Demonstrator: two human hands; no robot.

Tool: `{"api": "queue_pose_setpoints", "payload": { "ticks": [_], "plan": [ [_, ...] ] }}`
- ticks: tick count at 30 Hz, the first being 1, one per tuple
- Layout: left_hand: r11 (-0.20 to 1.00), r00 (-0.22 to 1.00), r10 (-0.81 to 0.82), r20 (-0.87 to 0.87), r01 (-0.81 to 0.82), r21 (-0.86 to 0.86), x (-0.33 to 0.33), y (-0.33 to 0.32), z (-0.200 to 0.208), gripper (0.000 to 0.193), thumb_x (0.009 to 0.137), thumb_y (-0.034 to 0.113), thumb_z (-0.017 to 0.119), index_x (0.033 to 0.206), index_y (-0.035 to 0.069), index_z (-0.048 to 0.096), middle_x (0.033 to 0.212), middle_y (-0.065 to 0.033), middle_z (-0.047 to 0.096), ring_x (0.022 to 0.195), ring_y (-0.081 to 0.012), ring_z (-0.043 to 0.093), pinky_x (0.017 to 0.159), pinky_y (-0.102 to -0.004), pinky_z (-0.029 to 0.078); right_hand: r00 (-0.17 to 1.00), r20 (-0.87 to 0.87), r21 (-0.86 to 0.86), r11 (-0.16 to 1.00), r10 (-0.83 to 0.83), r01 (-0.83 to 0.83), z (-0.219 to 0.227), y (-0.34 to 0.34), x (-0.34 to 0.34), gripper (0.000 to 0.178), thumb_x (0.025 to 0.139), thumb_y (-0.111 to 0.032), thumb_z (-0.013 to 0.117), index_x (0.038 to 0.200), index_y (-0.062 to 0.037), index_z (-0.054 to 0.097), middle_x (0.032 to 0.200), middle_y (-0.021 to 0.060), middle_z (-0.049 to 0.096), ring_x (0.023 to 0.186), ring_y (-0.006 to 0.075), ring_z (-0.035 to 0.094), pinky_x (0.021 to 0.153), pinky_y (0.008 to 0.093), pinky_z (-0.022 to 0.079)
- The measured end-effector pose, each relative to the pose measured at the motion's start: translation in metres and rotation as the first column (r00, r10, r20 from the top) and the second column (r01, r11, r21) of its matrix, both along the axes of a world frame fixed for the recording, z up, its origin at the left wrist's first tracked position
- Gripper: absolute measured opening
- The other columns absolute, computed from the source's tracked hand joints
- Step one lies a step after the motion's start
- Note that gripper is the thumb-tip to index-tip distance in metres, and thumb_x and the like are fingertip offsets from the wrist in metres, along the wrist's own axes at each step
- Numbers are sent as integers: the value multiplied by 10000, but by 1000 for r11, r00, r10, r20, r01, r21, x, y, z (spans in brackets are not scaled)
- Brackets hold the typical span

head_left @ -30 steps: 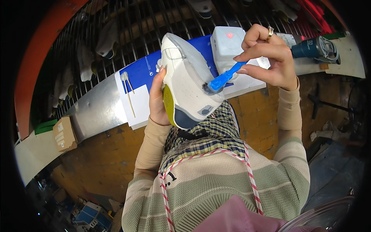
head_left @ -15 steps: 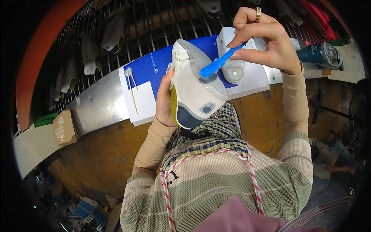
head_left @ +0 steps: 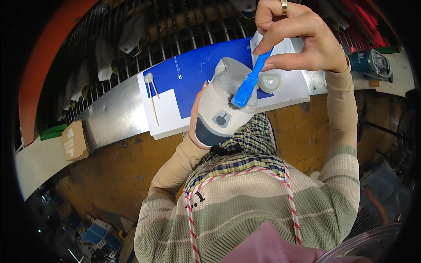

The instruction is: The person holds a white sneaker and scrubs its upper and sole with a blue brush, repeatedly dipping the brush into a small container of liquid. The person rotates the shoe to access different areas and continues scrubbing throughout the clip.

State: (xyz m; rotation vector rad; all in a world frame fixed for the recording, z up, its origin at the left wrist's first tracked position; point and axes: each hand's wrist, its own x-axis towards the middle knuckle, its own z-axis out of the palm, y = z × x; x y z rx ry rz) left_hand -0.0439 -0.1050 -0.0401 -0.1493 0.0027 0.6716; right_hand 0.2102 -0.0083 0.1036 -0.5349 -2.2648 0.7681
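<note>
Blue brush (head_left: pixel 249 84) against a white shoe (head_left: pixel 215 98)

The shoe is near the middle of the frame, raised in front of the worktable (head_left: pixel 112 105), its dark heel toward the lower edge and its toe tilted up. The left hand (head_left: pixel 195 117) grasps it from the left side; its fingers are partly hidden by the shoe, so their full grip cannot be told. A grey patch (head_left: pixel 222 118) sits on the shoe just above the dark heel.

The right hand (head_left: pixel 302 46), in the upper right of the frame, pinches the brush handle between thumb and fingertips. The brush slants down to the left, its dark bristles at the shoe's upper part, beside the opening. A gold ring (head_left: pixel 284 6) shows at the top edge.

Behind the right hand stands a white container (head_left: pixel 286 46), partly covered, with a small round cup (head_left: pixel 269 82) just below it. A blue sheet (head_left: pixel 188 61) and white paper (head_left: pixel 164 109) lie left of centre, with thin wooden sticks (head_left: pixel 153 101) on them. A cardboard box (head_left: pixel 74 142) sits at the left, a teal tumbler (head_left: pixel 361 62) at the upper right. Pale shoes (head_left: pixel 104 59) rest on a rack of metal bars (head_left: pixel 169 30) at the upper left.
</note>
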Motion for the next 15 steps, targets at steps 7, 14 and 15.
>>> {"api": "queue_pose_setpoints", "payload": {
  "ticks": [7, 14, 15],
  "plan": [
    [925, 984, -155, 91, 177, -337, -4, -26, -25, 552, 1022, 383, 506, 1419, 7, 437, 1358, -239, 517, 1186, -331, 592, 883, -370, 590, 990, 29, -23, 990, 138, -137, 5, 11, -17, 211, 703, -135, 864, 871, -60, 759, 764, 33, 505, 712, 187, 530, 641, 311, 418],
    [857, 908, -281, 311, 383, -344, -5, -39, -35, 688, 984, 454, 533, 1455, -25, 384, 1223, -252, 525, 1091, -370, 598, 841, -396, 571, 964, 35, -26, 964, 264, -263, 4, 25, -40, 220, 698, -149, 868, 860, -57, 750, 768, 34, 521, 726, 189, 547, 659, 318, 431],
    [856, 894, -287, 344, 401, -326, -3, -41, -36, 701, 985, 470, 522, 1465, -19, 375, 1222, -251, 523, 1090, -373, 596, 845, -400, 566, 959, 17, -44, 959, 282, -281, 2, 26, -43, 221, 697, -149, 867, 861, -58, 749, 770, 34, 522, 728, 190, 549, 661, 319, 433]
  ]
}}
